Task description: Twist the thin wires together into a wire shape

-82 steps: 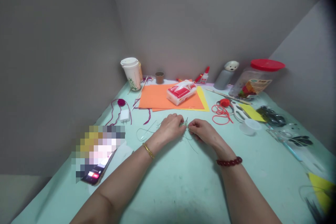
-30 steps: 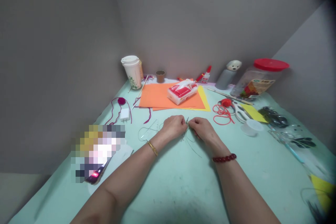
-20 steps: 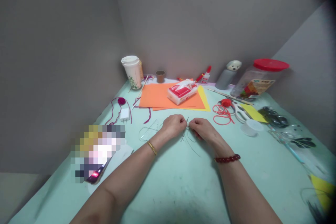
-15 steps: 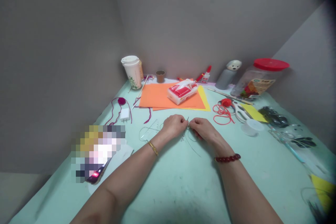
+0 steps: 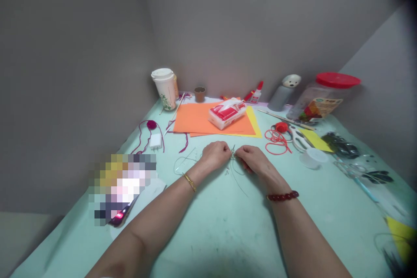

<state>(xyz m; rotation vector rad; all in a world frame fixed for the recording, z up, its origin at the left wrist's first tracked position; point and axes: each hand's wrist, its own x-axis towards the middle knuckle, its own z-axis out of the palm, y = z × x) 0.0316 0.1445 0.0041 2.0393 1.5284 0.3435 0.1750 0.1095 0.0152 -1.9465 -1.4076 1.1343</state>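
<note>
Over the middle of the table, my left hand (image 5: 216,156) and my right hand (image 5: 253,158) face each other, a small gap between them. Both are closed in a pinch on a thin dark cord (image 5: 239,184). A small looped or knotted bit of it shows between the fingertips, too fine to make out. Loose ends hang toward me, and a thin tip sticks up above the fingers. Left of my left hand, more thin cord lies in a loop beside a clear ruler-like piece (image 5: 187,161). The fingertips are partly hidden.
A tissue pack (image 5: 228,114) lies on orange paper (image 5: 190,119) behind my hands. Red cord (image 5: 276,142), scissors (image 5: 299,139) and a small clear tub (image 5: 313,158) are to the right. Purple yarn (image 5: 151,125), a white charger (image 5: 155,141) and a blurred-out phone (image 5: 120,217) are left.
My left hand has shifted slightly, and a little more of the cord shows between the fingertips. Both hands keep their pinch. The camera view has moved very slightly.
</note>
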